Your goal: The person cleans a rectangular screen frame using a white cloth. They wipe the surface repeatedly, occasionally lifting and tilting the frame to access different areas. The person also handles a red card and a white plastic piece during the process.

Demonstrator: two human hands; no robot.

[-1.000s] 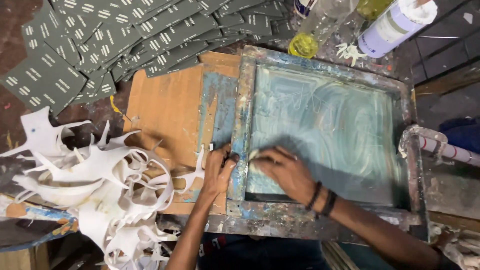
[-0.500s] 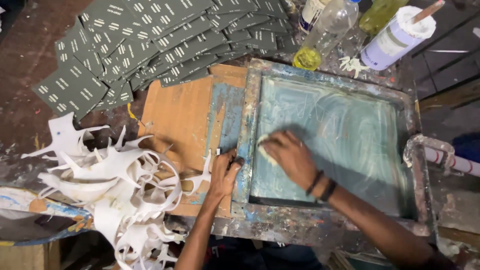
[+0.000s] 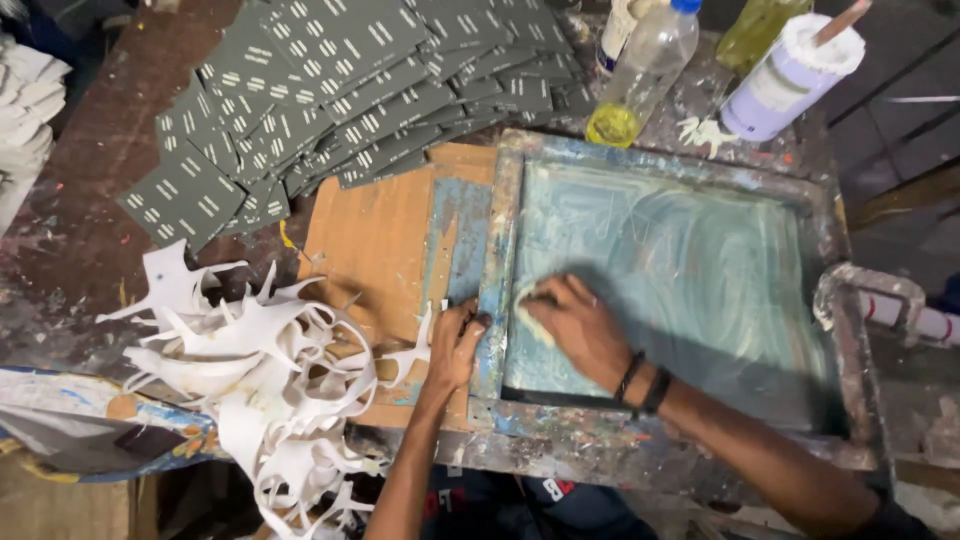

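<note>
Hands: left gripping screen frame edge, right flat, prob. w/ pale rag on mesh.

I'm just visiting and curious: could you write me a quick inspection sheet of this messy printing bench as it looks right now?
Surface: paint-stained worktable, brown board on it.
Job's things: paint-crusted screen frame with greenish mesh; pale cloth pressed on the mesh.
Clutter: dark printed cards fanned out; white paper offcuts; plastic bottle with yellow liquid; white jar with a stick.
Hands: left hand grips the frame's edge; right hand holds the cloth.
Cables: nothing seen.
Surroundings: white pipe at right.
</note>
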